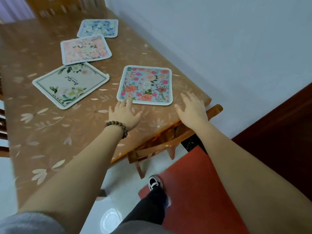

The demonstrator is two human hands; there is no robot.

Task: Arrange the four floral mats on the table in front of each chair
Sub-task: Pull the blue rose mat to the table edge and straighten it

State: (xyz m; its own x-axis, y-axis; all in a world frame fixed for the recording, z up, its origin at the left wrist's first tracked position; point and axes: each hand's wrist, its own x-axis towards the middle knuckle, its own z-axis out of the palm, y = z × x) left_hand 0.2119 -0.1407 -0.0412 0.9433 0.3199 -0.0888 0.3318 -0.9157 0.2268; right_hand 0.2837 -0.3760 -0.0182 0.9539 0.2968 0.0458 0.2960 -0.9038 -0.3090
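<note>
Several square floral mats lie on the brown table (50, 132). A blue mat with pink and orange roses (146, 85) lies nearest, close to the table's right edge. A cream mat with script lettering (70, 85) lies tilted to its left. Further back are a peach mat (86, 48) and a pale blue mat (98, 28). My left hand (124, 114), with a bead bracelet at the wrist, is open, fingertips touching the rose mat's near left corner. My right hand (192, 108) is open, flat on the table just right of that mat.
A wooden chair (158, 144) is tucked under the table's right side below my right hand. Another chair back (57, 9) stands at the far end, and chair parts show at the left edge. A white wall runs along the right. A red floor mat (194, 191) lies by my foot.
</note>
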